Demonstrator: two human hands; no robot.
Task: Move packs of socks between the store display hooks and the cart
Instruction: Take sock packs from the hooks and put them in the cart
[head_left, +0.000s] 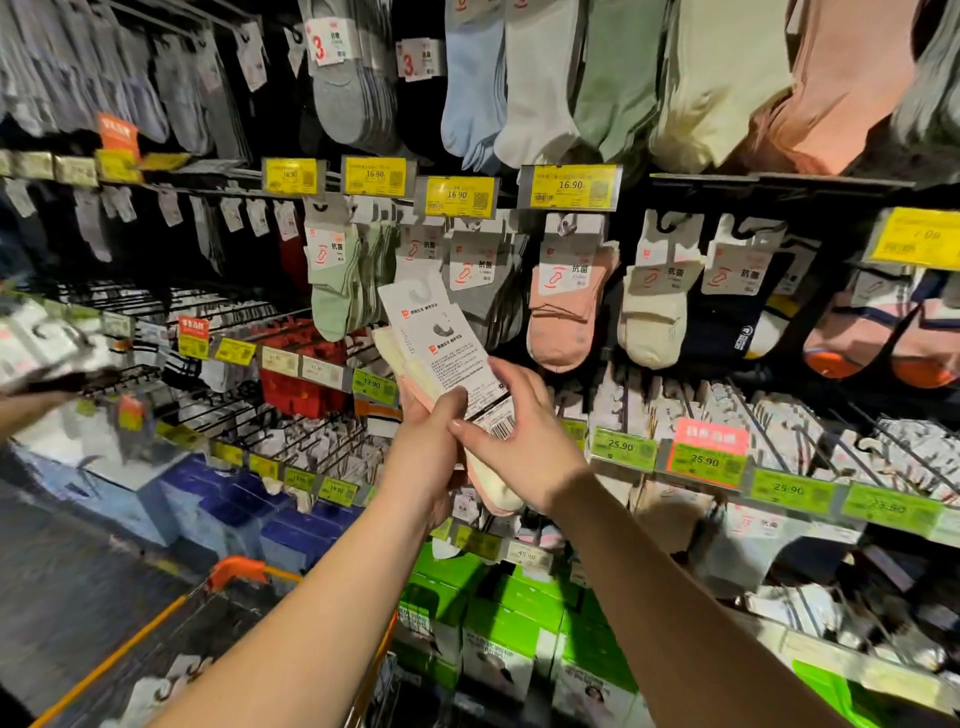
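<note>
Hands meet in front of the sock rack, both raised on bare forearms. The left hand (426, 415) grips a pack of socks (441, 364) from below, thumb curled across its printed card; the right hand (511, 431) lies against the card's lower edge near the barcode, fingers mostly straight and touching it rather than wrapped round it. The pack is held tilted, hook end up and to the left, cream and pink socks showing behind the card, just in front of the rack's middle row. On that row hang more packs on display hooks (571, 228): pale green (332, 291), pink (561, 317) and cream (654, 312), under yellow price tags (569, 187). Lower rows carry green price tags (623, 447). Green boxes (488, 597) fill the bottom shelf. At the lower left stands the cart (228, 577), orange-rimmed, with packs inside.
</note>
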